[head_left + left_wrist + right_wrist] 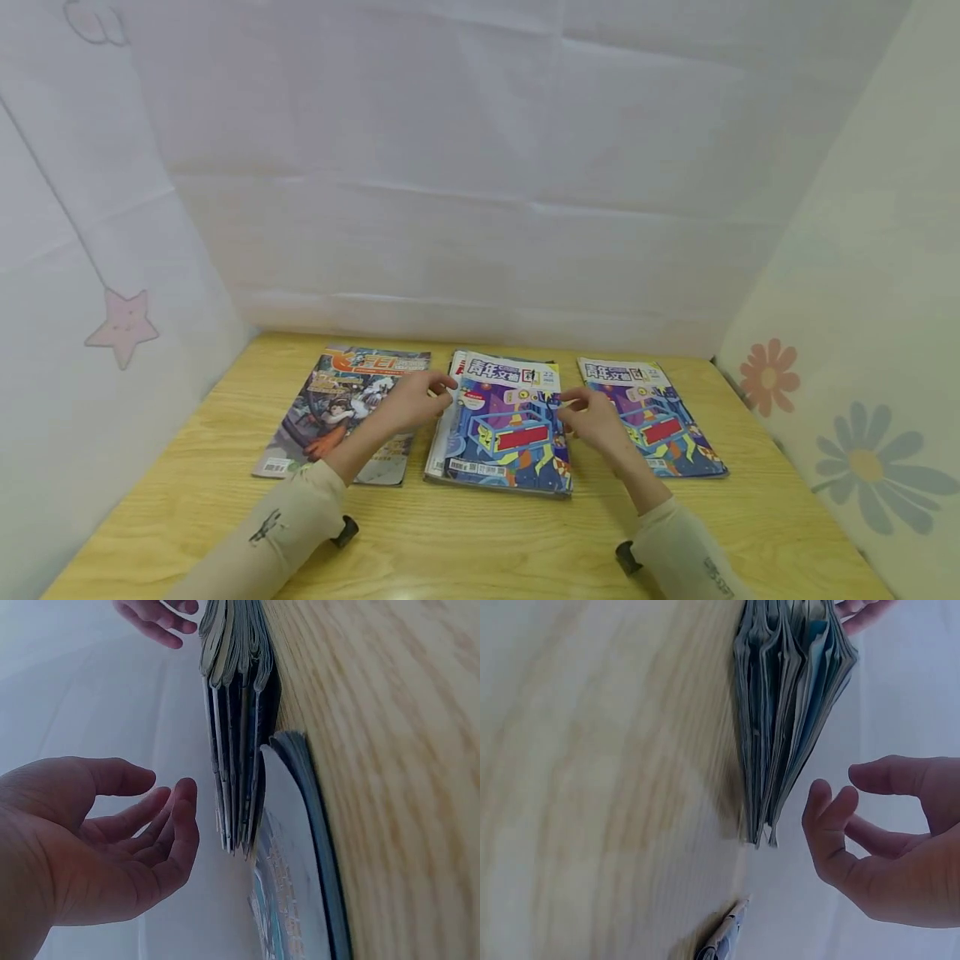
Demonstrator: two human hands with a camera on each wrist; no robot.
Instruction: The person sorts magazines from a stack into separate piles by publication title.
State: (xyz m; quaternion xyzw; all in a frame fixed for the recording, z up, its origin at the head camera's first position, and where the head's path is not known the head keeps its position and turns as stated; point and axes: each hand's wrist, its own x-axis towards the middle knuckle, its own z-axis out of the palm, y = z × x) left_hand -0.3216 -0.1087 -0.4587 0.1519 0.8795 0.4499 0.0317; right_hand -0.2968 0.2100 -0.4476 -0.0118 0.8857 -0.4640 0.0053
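Note:
A stack of several magazines (517, 433) lies in the middle of the table, a purple-and-blue cover on top. My left hand (416, 400) hovers by its left edge, fingers loosely bent around nothing. Just off the right edge is my right hand (597, 421), also bent and holding nothing. In the left wrist view the stack's page edges (236, 712) stand apart from the left hand's fingertips (186, 791). The right wrist view shows a gap between the stack's side (780, 727) and the right hand's fingertips (820, 791).
To the left lies a magazine (315, 408) with a comic-style cover, partly hidden under the left forearm. Another magazine (671, 408) with the same purple cover lies to the right. The wooden table (480, 542) ends at a white cloth backdrop (480, 208).

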